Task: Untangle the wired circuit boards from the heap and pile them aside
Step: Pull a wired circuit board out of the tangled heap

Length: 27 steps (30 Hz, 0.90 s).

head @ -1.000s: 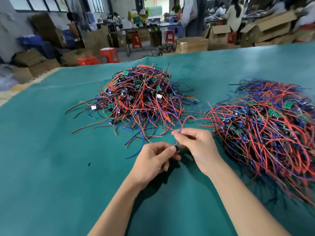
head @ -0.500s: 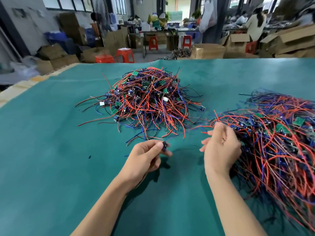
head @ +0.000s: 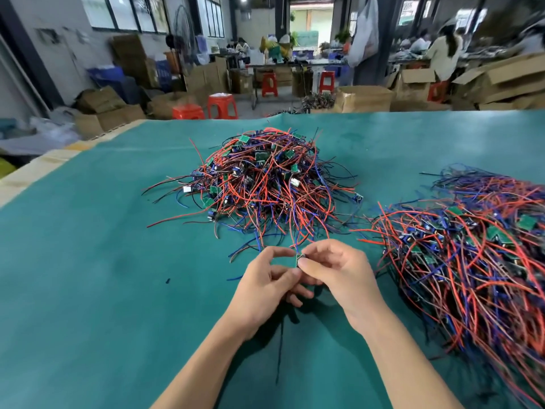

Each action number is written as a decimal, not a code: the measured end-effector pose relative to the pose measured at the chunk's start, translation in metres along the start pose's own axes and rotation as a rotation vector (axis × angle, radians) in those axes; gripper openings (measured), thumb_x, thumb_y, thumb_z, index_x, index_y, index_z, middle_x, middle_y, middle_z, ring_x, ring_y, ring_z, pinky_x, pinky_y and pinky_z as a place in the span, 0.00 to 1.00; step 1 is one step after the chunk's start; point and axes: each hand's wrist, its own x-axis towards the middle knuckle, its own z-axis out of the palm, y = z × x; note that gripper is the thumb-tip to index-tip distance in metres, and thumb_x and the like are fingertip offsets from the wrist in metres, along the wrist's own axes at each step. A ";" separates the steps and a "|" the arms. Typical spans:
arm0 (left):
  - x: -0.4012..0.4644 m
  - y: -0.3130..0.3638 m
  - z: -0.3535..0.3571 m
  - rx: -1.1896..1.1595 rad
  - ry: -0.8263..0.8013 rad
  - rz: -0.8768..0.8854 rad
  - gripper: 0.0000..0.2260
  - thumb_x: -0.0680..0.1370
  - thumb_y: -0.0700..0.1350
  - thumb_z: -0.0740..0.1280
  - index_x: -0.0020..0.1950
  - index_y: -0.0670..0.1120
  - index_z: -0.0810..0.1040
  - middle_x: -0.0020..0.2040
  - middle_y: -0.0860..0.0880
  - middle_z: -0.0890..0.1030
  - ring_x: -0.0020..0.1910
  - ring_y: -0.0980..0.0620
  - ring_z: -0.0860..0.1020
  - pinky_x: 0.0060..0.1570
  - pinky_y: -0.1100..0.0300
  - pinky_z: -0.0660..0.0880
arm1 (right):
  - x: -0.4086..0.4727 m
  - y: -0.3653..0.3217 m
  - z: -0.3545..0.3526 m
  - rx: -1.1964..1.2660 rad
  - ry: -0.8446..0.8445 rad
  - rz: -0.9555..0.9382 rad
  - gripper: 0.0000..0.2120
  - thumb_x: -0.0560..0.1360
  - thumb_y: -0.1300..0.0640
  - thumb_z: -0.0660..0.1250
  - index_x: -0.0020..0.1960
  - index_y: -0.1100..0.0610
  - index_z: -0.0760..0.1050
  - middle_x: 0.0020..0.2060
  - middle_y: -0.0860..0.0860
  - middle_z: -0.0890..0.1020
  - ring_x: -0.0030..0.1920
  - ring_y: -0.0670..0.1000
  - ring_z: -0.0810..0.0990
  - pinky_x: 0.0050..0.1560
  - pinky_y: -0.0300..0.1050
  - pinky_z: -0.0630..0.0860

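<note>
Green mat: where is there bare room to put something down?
The green mat is bare left of the hands and the tangled heap, out to the mat's left edge. There is more beyond the heap, up to the far edge. The right side is crowded by the sorted pile.

A green-covered table (head: 88,290) bore a tangled heap (head: 259,184) beyond the hands and a sorted pile (head: 477,255) to their right.
</note>
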 end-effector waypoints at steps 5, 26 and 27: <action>0.000 0.001 -0.001 0.018 -0.012 -0.046 0.11 0.82 0.40 0.64 0.63 0.41 0.69 0.38 0.37 0.83 0.26 0.46 0.79 0.25 0.60 0.73 | 0.000 -0.001 0.002 -0.050 0.042 -0.054 0.10 0.71 0.69 0.77 0.40 0.55 0.82 0.37 0.55 0.87 0.37 0.49 0.83 0.41 0.36 0.78; -0.001 -0.002 0.008 0.321 -0.108 -0.035 0.07 0.76 0.37 0.64 0.42 0.47 0.78 0.34 0.50 0.82 0.24 0.55 0.77 0.27 0.62 0.75 | -0.018 -0.125 0.079 -0.120 0.244 -0.575 0.04 0.69 0.55 0.77 0.41 0.50 0.82 0.35 0.49 0.86 0.36 0.52 0.85 0.38 0.49 0.82; -0.001 -0.005 0.007 0.347 -0.074 -0.033 0.07 0.77 0.35 0.64 0.43 0.46 0.77 0.34 0.50 0.81 0.25 0.59 0.77 0.30 0.63 0.77 | -0.017 -0.120 0.107 -0.131 0.104 -0.496 0.04 0.69 0.56 0.77 0.41 0.53 0.83 0.34 0.51 0.86 0.35 0.53 0.85 0.38 0.51 0.83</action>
